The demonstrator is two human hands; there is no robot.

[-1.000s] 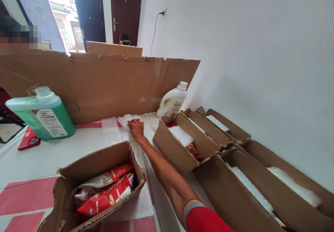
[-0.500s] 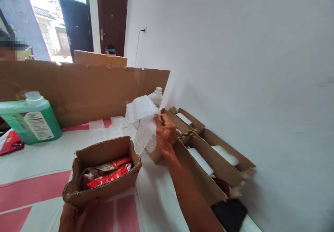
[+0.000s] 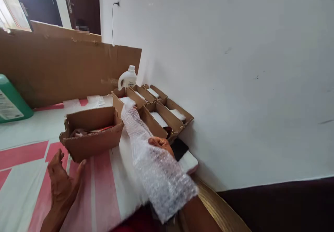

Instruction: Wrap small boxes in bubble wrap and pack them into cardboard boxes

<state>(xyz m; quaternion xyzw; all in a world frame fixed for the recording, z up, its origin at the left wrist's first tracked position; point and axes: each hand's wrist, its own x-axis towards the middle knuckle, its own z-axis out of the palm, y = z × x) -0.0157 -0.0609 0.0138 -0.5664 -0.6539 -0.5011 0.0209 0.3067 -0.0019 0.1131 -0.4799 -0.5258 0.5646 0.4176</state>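
Observation:
My right hand (image 3: 162,144) is closed on a long sheet of bubble wrap (image 3: 153,162), which drapes over my forearm and stretches up toward the boxes. My left hand (image 3: 61,179) hovers open, fingers apart, just in front of an open cardboard box (image 3: 91,134) that holds red snack packets (image 3: 90,131). The box stands on a white and pink table (image 3: 26,155).
Several open cardboard boxes (image 3: 156,111) with white padding line the wall at the right. A white jug (image 3: 127,78) stands behind them, a green jug (image 3: 10,99) at the left. A cardboard screen (image 3: 65,68) backs the table. Small bubble wrap pieces (image 3: 83,101) lie near it.
My right hand picked a bubble wrap sheet off the far table and pulled it back toward me. My left hand came up from under the box. The view swung right.

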